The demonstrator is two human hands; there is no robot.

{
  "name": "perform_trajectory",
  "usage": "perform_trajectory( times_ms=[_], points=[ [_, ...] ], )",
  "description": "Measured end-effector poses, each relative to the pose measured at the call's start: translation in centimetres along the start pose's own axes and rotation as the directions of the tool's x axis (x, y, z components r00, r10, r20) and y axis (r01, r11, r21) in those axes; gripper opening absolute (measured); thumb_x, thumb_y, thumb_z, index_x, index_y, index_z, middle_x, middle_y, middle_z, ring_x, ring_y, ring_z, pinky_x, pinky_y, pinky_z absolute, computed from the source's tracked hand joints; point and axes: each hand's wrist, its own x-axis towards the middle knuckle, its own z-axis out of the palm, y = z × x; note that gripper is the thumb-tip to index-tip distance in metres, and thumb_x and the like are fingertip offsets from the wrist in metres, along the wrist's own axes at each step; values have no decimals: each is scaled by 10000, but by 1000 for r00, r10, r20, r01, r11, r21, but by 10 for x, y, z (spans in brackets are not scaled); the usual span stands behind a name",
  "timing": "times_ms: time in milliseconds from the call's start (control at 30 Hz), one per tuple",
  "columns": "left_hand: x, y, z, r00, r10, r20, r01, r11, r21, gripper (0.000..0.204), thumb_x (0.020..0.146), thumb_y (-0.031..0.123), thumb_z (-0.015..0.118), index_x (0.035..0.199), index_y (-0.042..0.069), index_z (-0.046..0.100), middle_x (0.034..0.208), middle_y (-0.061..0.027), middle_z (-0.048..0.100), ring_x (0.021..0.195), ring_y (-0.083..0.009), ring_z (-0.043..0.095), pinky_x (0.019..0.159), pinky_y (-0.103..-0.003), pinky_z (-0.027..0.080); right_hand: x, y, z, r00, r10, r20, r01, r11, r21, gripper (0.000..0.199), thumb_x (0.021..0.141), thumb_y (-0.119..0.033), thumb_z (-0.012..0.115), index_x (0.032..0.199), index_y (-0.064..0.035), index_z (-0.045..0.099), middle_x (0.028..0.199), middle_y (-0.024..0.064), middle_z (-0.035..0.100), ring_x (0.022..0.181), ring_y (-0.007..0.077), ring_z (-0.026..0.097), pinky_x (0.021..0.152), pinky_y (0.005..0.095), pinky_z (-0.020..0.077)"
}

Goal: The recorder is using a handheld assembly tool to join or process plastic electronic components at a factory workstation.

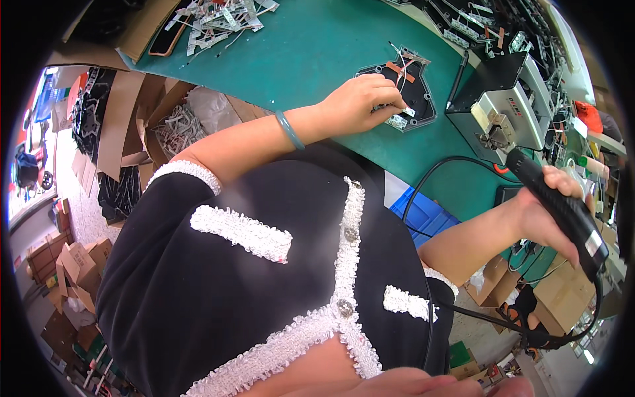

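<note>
My left hand (370, 104), with a grey-green bangle at its wrist, reaches over a black plastic housing (421, 92) on the green table. Thumb and fingertips are pinched on a small white strip piece (409, 113) at the housing's near edge. Thin wires and copper-coloured tape show inside the housing. My right hand (549, 215) is wrapped around a black corded electric screwdriver (554, 202). Its front end points at the metal front of a black-and-silver screw feeder (506, 112); whether the tip touches is unclear.
White strips with wires (225, 23) lie in a heap beside a phone (165, 32) at the far left. More black housings (473, 30) are piled at the far right. A blue crate (423, 212) sits below the table edge. The screwdriver's black cord (489, 317) loops across my right side.
</note>
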Motion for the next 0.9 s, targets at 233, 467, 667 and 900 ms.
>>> perform_trajectory(
  times_ms=[233,467,667,900],
  points=[
    [1,-1,1,1000,-18,13,18,1000,1,64,810,91,685,861,73,651,803,-50,631,794,-241,606,716,-361,489,1,22,-16,996,75,-58,-78,996,-49,1025,694,-914,260,1118,-16,515,721,135,613,552,247,589,537,407,535],
    [1,-1,0,1000,-9,10,9,1000,18,80,807,74,693,877,72,655,821,-48,649,792,-240,618,704,-353,494,5,29,-9,988,135,-78,-142,985,-99,1004,701,-905,270,1104,-17,508,706,129,601,552,238,582,548,387,539],
    [1,0,1,1000,-21,13,21,1000,-7,53,813,99,675,844,70,644,779,-51,614,787,-243,592,724,-367,479,9,31,-9,953,295,76,-296,955,6,998,640,-911,385,1097,-40,554,743,120,610,620,235,573,625,404,520],
    [1,0,0,1000,-17,-2,17,1000,4,75,810,71,685,879,71,655,794,-56,632,773,-244,608,686,-358,486,-7,30,-5,942,334,36,-335,941,48,1025,639,-911,391,1136,-29,550,781,105,607,635,234,563,640,418,515]
  ],
)
